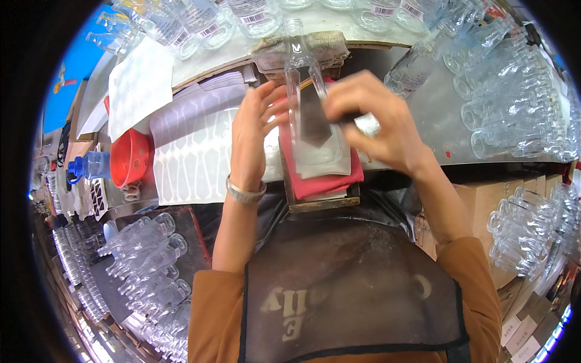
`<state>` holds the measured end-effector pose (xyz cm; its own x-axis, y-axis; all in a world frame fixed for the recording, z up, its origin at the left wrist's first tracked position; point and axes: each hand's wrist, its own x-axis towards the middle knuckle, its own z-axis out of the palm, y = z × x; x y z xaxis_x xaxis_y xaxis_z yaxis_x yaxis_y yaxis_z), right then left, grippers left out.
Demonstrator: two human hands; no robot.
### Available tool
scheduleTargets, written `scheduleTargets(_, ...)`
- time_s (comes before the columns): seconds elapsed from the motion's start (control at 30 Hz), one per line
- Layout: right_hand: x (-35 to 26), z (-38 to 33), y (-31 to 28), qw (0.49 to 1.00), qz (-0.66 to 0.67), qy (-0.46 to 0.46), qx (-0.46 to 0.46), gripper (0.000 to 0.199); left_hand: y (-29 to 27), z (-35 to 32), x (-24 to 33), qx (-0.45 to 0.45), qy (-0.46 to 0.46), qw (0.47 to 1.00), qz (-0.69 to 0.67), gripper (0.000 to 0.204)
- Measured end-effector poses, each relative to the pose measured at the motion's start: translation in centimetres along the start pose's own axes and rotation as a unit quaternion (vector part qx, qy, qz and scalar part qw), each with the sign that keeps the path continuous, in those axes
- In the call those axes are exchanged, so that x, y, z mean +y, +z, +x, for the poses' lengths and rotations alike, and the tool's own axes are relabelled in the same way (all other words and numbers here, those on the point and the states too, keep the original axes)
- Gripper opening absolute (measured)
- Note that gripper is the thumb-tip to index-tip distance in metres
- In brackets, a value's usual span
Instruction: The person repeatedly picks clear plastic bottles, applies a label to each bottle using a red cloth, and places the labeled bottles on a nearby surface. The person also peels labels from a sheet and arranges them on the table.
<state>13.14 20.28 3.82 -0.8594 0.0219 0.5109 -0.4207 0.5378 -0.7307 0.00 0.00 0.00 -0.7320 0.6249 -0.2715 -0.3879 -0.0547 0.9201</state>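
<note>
A clear glass bottle (298, 55) lies in front of me, its neck on a folded, stained cloth (331, 49) and its base toward me. Beneath its lower end are a white sheet and a red cloth (324, 186) on a wooden stand (324, 206). My left hand (249, 136) is open at the bottle's left side, fingers spread and fingertips close to the glass; I cannot tell if they touch. Blurred by motion, my right hand (381, 121) is closed at the bottle's right side around a small dark object (351, 117), mostly hidden by the fingers.
Sheets with pale bottle-shaped outlines (196, 145) lie left, near a red bowl (129, 158) and a blue-capped container (91, 166). Labelled glass bottles (209, 27) stand along the back. More bottles lie stacked right (508, 97) and lower left (148, 254). Cardboard boxes (472, 202) are at lower right.
</note>
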Motion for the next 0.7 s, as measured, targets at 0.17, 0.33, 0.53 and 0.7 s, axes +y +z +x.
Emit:
scheduleTargets(0.17, -2.5, 0.6, -0.2, 0.997, -0.054, -0.047, 0.026, 0.030, 0.0, -4.4, -1.8, -0.049, 0.177, 0.961, 0.205, 0.102)
scheduleTargets(0.33, -1.2, 2.9, 0.7, 0.979, -0.185, -0.089, -0.001, 0.024, 2.1, -5.8, -2.8, -0.042, 0.245, 0.894, 0.374, 0.115)
scheduleTargets(0.53, -2.6, 3.4, 2.3, 0.986, -0.131, -0.088, -0.061, 0.021, 1.9, -5.3, -3.2, 0.008, 0.295, 0.863, 0.409, 0.115)
scheduleTargets(0.7, -1.0, 5.2, 1.3, 0.974, -0.217, -0.046, 0.036, 0.023, 2.3, -5.6, -3.3, 0.012, 0.288, 0.884, 0.369, 0.127)
